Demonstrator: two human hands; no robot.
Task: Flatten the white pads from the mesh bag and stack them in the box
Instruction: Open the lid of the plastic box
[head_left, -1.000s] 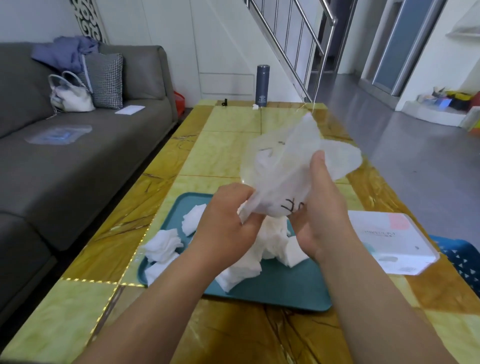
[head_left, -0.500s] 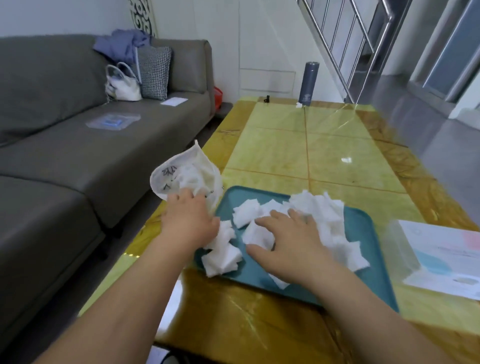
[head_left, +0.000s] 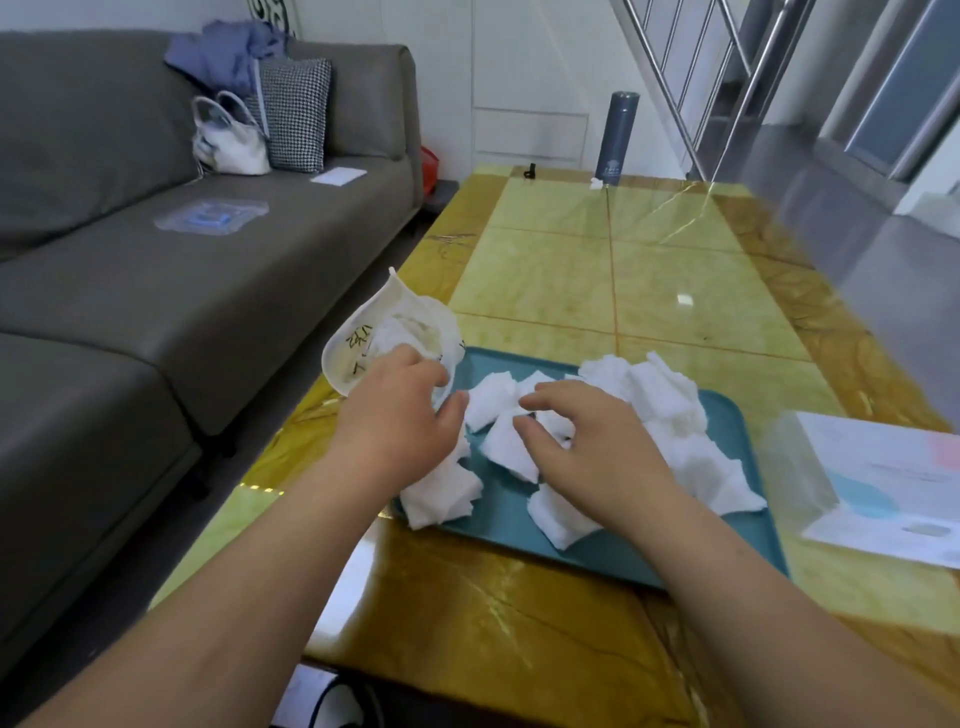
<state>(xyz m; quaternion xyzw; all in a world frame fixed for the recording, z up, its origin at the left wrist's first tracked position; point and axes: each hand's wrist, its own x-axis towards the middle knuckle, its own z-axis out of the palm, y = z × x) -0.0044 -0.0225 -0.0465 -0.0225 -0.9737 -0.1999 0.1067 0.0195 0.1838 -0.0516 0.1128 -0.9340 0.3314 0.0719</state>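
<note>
Right now the white pads (head_left: 660, 410) lie crumpled in a loose heap across a teal tray (head_left: 649, 561) on the yellow marble table (head_left: 545, 280). Most are bunched toward the tray's 1 o'clock corner, with a few stragglers along its near edge. None of them looks flattened. The mesh bag (head_left: 384, 338) sits at the tray's 10 o'clock corner, half over the table's edge, one corner poking upward. More white shows through its weave, and dark marks run along its side.

The left hand (head_left: 400, 415) is on the bag, fingers curled onto its near edge and gripping it, the thumb lying against a pad beside it. The right hand (head_left: 587, 441) hangs over the middle of the tray, palm down. Its fingers (head_left: 540, 400) are loosely bent and spread, their tips just touching the pads beneath, grasping nothing that I can see.

At 3 o'clock from the tray, close beside it, lies the clear box (head_left: 883, 483) with a white label showing pale blue and pink patches. A dark grey flask (head_left: 613, 137) stands at 12 o'clock, at the table's far end. A grey sofa (head_left: 156, 270) runs along at 9 o'clock, with a white handbag (head_left: 228, 140) against its back.
</note>
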